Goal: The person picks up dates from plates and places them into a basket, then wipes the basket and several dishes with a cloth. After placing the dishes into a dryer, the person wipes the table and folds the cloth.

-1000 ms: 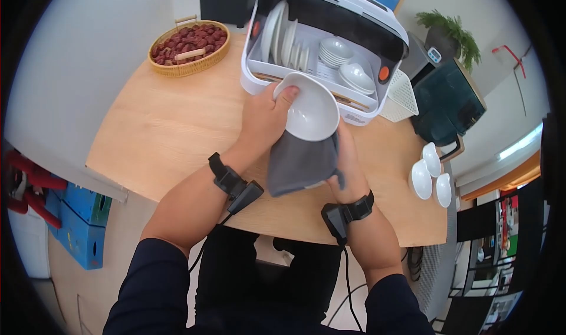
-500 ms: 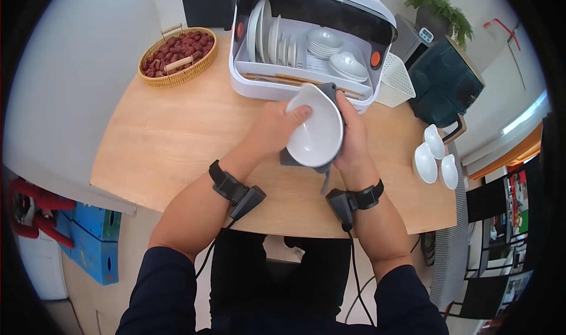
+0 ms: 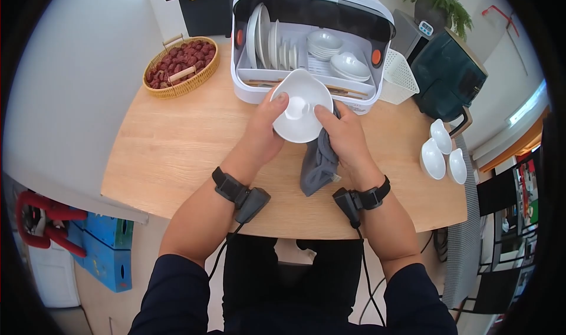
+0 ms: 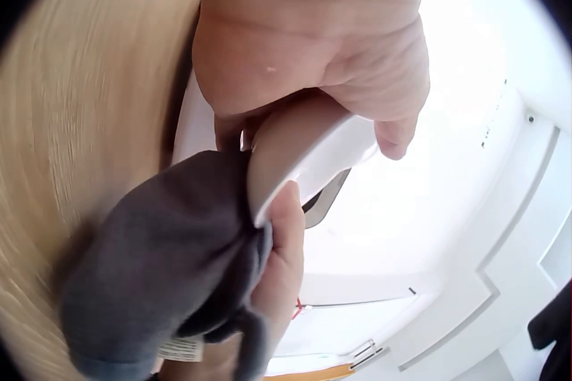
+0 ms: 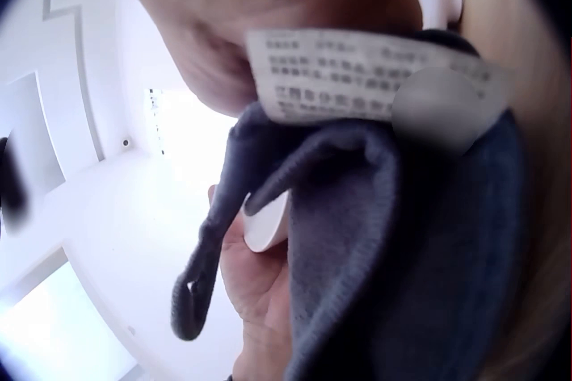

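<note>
I see the left hand pinching the white pointed-lip bowl opposite the right hand, which pinches bowl and grey cloth together, presumably for balanced support

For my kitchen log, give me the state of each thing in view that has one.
White bowl: tilted, held up
Grey cloth: bunched, hanging
Left hand: gripping the white bowl
Right hand: gripping bowl and cloth
Dish cabinet: open, loaded
Plates: standing on edge
Stacked bowls: nested
Three other bowls: grouped
Basket: filled

Around the bowl above the table, the basket lies at ten o'clock, the dish cabinet at twelve, three small bowls near four.
</note>
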{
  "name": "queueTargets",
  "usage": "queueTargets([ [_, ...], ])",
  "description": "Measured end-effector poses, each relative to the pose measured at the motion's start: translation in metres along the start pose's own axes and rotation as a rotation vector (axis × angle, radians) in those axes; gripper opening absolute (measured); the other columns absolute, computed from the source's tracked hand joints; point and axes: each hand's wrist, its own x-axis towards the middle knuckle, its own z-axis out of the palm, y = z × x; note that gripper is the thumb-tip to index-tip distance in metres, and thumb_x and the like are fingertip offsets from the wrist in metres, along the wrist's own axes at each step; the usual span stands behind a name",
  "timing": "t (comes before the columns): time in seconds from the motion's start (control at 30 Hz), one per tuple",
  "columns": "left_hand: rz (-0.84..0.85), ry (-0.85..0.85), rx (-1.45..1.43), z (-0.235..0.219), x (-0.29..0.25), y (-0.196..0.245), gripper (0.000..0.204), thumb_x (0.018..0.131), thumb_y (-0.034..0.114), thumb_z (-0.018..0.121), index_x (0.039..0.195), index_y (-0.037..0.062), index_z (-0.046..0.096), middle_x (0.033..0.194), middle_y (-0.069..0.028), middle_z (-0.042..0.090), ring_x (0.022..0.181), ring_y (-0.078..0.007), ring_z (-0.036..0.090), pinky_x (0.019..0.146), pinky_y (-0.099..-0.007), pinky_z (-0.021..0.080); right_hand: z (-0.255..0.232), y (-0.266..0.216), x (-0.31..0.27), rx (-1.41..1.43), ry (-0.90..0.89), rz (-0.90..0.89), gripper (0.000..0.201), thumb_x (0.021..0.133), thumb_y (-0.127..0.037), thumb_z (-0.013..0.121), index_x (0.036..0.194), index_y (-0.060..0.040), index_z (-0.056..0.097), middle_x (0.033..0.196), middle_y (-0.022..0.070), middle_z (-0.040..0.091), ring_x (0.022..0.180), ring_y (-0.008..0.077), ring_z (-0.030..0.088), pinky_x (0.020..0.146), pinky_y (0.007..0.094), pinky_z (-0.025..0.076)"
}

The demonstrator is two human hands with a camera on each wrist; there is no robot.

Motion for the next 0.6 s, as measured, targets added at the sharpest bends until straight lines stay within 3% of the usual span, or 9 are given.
queueTargets([
  [0.13, -0.047, 0.008, -0.057, -0.010, 0.004, 0.005, 0.059, 0.109, 0.049, 0.042, 0.148, 0.0035, 0.048, 0.139, -0.0125, 0.062, 0.128, -0.0257, 0.061, 0.110, -0.0416, 0.048, -0.015, 0.002, 0.013, -0.302, 0.059, -0.210, 0.043, 0.106, -0.037, 0.057, 0.118, 0.0026, 0.068, 0.099, 0.0058, 0.069, 0.092, 0.0130, 0.062, 0.080, 0.0292, 0.049],
  [0.23, -0.049, 0.008, -0.027, -0.010, 0.005, 0.005, 0.061, 0.110, 0.051, 0.038, 0.146, 0.0031, 0.049, 0.139, -0.0120, 0.062, 0.128, -0.0257, 0.061, 0.109, -0.0417, 0.049, -0.021, -0.026, -0.001, -0.241, 0.103, -0.217, 0.044, 0.109, -0.038, 0.051, 0.115, 0.0022, 0.067, 0.093, 0.0046, 0.064, 0.091, 0.0160, 0.060, 0.077, 0.0305, 0.047],
  [0.27, -0.084, 0.025, -0.044, -0.007, 0.006, 0.000, 0.061, 0.110, 0.052, 0.039, 0.145, 0.0028, 0.050, 0.139, -0.0123, 0.062, 0.128, -0.0258, 0.061, 0.108, -0.0414, 0.050, -0.011, -0.028, -0.001, -0.343, 0.173, -0.541, 0.028, 0.104, -0.026, 0.058, 0.110, 0.0005, 0.066, 0.091, 0.0071, 0.064, 0.087, 0.0211, 0.063, 0.075, 0.0325, 0.049],
  [0.3, -0.122, 0.042, -0.060, -0.005, 0.007, -0.005, 0.062, 0.110, 0.053, 0.039, 0.144, 0.0025, 0.051, 0.138, -0.0126, 0.062, 0.127, -0.0259, 0.061, 0.107, -0.0411, 0.051, 0.000, -0.027, -0.004, -0.342, 0.177, -0.538, 0.028, 0.104, -0.026, 0.058, 0.110, 0.0005, 0.066, 0.091, 0.0071, 0.064, 0.087, 0.0211, 0.063, 0.075, 0.0325, 0.049],
  [0.37, -0.156, 0.050, -0.032, -0.002, 0.005, -0.011, 0.063, 0.109, 0.053, 0.039, 0.144, 0.0022, 0.051, 0.138, -0.0131, 0.062, 0.127, -0.0259, 0.061, 0.107, -0.0408, 0.051, 0.013, -0.022, -0.014, -0.684, 0.111, -0.845, 0.017, 0.093, -0.013, 0.065, 0.105, -0.0023, 0.068, 0.096, 0.0101, 0.067, 0.085, 0.0278, 0.066, 0.074, 0.0347, 0.052],
  [0.4, -0.184, 0.057, -0.005, -0.002, 0.004, -0.013, 0.064, 0.109, 0.054, 0.038, 0.145, 0.0020, 0.051, 0.138, -0.0136, 0.062, 0.128, -0.0260, 0.061, 0.107, -0.0405, 0.051, 0.012, -0.018, -0.015, -0.682, 0.122, -0.838, 0.017, 0.093, -0.013, 0.065, 0.105, -0.0023, 0.068, 0.096, 0.0101, 0.067, 0.085, 0.0278, 0.066, 0.074, 0.0347, 0.052],
  [0.47, -0.183, 0.034, -0.011, -0.002, 0.002, -0.016, 0.056, 0.109, 0.050, 0.042, 0.140, 0.0040, 0.054, 0.131, -0.0109, 0.064, 0.120, -0.0224, 0.063, 0.102, -0.0386, 0.053, 0.010, -0.010, -0.015, -0.860, -0.200, -0.926, 0.017, 0.082, -0.006, 0.069, 0.099, -0.0056, 0.070, 0.098, 0.0111, 0.067, 0.083, 0.0295, 0.066, 0.073, 0.0383, 0.054],
  [0.5, -0.167, 0.016, -0.022, -0.003, 0.001, -0.017, 0.049, 0.109, 0.047, 0.046, 0.135, 0.0060, 0.057, 0.123, -0.0082, 0.066, 0.113, -0.0187, 0.065, 0.097, -0.0367, 0.055, 0.009, -0.012, -0.016, -0.861, -0.200, -0.925, 0.017, 0.082, -0.006, 0.069, 0.099, -0.0056, 0.070, 0.098, 0.0111, 0.067, 0.083, 0.0295, 0.066, 0.073, 0.0383, 0.054],
  [0.6, -0.120, 0.001, 0.001, -0.005, 0.003, -0.020, 0.051, 0.110, 0.048, 0.045, 0.137, 0.0058, 0.055, 0.124, -0.0081, 0.065, 0.116, -0.0184, 0.064, 0.100, -0.0357, 0.053, 0.007, -0.016, -0.020, -1.185, -0.171, -0.817, 0.012, 0.080, -0.007, 0.069, 0.092, -0.0077, 0.070, 0.092, 0.0085, 0.064, 0.080, 0.0256, 0.066, 0.068, 0.0391, 0.055],
])
